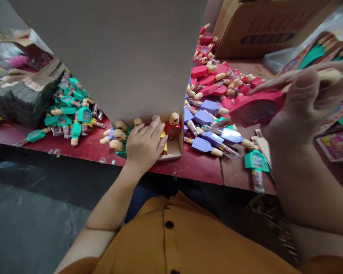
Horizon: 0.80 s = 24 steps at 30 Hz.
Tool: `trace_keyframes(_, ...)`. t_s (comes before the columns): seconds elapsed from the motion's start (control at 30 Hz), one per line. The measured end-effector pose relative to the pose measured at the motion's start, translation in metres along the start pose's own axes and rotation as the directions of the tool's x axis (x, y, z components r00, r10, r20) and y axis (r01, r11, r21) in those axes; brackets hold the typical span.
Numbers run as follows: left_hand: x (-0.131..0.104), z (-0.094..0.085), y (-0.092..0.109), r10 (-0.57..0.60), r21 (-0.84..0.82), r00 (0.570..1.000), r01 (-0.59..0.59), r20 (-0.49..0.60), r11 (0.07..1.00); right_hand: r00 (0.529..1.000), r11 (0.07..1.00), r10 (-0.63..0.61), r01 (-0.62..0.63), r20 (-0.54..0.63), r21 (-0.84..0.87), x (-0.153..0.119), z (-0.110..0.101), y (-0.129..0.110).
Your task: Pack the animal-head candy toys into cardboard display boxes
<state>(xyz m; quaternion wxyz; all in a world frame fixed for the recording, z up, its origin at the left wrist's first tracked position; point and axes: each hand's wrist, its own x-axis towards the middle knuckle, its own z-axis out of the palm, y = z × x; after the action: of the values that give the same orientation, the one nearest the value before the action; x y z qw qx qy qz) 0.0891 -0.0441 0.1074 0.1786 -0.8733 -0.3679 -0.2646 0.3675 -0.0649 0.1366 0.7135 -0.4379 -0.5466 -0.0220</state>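
Observation:
A small cardboard box [175, 151] with a tall grey lid standing up behind it sits at the table's front edge. Inside are toys with beige heads, among them a red toy [173, 127] at the right end and several toys with green bodies [121, 152] at the left. My left hand [144, 146] lies over the toys in the box, fingers stretched out and fairly flat. Raised at the right, my right hand [297, 102] is blurred by motion and closed around a red toy [254, 108] with a clear stem.
Loose red toys [211, 80] and purple toys [204, 144] are heaped right of the box, green toys [70, 108] left of it. A stack of flat card [20, 95] stands far left. A large carton [268, 30] and printed packs [338, 144] are at the right.

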Motion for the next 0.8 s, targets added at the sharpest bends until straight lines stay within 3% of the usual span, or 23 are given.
trace_keyframes(0.07,0.000,0.000,0.001,-0.023,-0.020,1.000,0.023,0.014,1.000,0.994,0.963,0.033,-0.059,0.100,0.261,-0.022,0.025,-0.022)
trace_keyframes(0.13,-0.001,0.000,0.001,-0.032,-0.027,0.999,0.032,0.020,0.999,0.981,0.909,-0.073,-0.008,0.178,0.417,-0.048,0.051,-0.026)
trace_keyframes(0.2,-0.001,-0.001,0.001,-0.021,-0.018,1.000,0.021,0.018,1.000,0.934,0.877,-0.208,0.046,0.291,0.478,-0.070,0.071,-0.017)
trace_keyframes(0.27,-0.002,-0.002,0.001,-0.010,-0.003,1.000,0.010,0.018,1.000,0.865,0.880,-0.260,0.029,0.430,0.473,-0.083,0.083,-0.007)
trace_keyframes(0.33,-0.003,-0.003,0.002,-0.007,-0.002,0.999,0.007,0.031,1.000,0.823,0.910,-0.224,-0.015,0.522,0.414,-0.085,0.088,0.000)
trace_keyframes(0.53,-0.003,-0.002,0.001,-0.046,-0.058,0.996,0.051,0.072,0.997,0.702,0.973,-0.149,-0.023,0.697,0.231,-0.070,0.092,0.000)
trace_keyframes(0.7,-0.002,-0.002,-0.001,-0.027,-0.101,0.998,0.033,0.061,0.994,0.825,0.970,-0.231,0.150,0.515,0.193,-0.094,0.105,0.013)
trace_keyframes(0.8,-0.002,0.000,-0.002,-0.029,-0.130,0.999,0.034,0.040,0.991,0.877,0.974,-0.226,0.210,0.424,0.084,-0.110,0.107,0.017)
